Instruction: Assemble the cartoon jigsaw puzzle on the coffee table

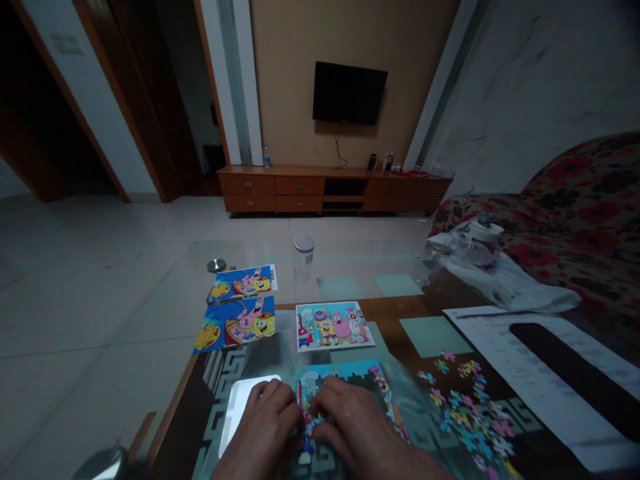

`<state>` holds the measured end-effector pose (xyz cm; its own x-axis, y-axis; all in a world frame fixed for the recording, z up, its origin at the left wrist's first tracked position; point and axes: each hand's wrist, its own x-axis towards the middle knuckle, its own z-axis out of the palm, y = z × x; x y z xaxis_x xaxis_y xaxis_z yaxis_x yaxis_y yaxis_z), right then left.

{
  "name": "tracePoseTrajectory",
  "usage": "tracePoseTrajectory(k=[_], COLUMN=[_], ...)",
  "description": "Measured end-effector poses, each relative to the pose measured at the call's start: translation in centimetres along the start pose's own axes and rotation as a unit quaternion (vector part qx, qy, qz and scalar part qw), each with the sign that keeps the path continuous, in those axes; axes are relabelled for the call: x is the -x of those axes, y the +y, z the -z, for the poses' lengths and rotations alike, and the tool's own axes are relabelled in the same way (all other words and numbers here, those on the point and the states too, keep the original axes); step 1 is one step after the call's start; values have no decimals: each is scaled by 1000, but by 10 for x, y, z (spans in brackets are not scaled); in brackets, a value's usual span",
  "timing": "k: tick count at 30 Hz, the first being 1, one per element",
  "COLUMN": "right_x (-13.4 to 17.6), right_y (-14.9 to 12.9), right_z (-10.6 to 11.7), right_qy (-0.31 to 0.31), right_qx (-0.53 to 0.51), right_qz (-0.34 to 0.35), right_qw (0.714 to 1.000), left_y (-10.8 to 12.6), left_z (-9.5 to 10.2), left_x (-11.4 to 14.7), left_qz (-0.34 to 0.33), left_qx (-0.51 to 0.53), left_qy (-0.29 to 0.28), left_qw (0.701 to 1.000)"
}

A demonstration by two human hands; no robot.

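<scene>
A partly assembled jigsaw puzzle (345, 368) with cartoon figures lies on the glass table in front of me; its border shows around a dark gap in the middle. My left hand (273, 423) bends over the puzzle's left edge, beside a white tablet-like panel (235, 403). Its fingers are curled together and their tips are hidden. My right hand (353, 420) is over the puzzle's left part, thumb and fingers drawn together close to the left fingertips. Whatever lies between the fingers of either hand is too small or hidden to make out.
Loose puzzle pieces (465, 413) are heaped at right. Beyond the puzzle lies a cartoon picture card (334, 327), with two blue picture sheets (237, 325) at left. A lidded clear jar (303, 260) stands farther back. Right of the pieces, a long black object (575, 377) rests on printed paper (500, 333).
</scene>
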<state>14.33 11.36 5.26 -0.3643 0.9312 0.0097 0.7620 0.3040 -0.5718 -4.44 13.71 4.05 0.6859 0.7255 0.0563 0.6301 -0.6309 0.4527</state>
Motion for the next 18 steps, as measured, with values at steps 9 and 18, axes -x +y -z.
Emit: tracePoseTrajectory(k=[9,18], right_x=[8,16], right_y=[16,37], right_z=[28,39], right_qy=[67,60], right_qx=[-29,-44], right_qz=[-11,57], right_qw=[997,996], left_y=[-6,45], left_z=[22,132], left_x=[2,3], left_qz=[-3,6], left_qx=[78,395], left_qy=[163,340], left_qw=[984,854])
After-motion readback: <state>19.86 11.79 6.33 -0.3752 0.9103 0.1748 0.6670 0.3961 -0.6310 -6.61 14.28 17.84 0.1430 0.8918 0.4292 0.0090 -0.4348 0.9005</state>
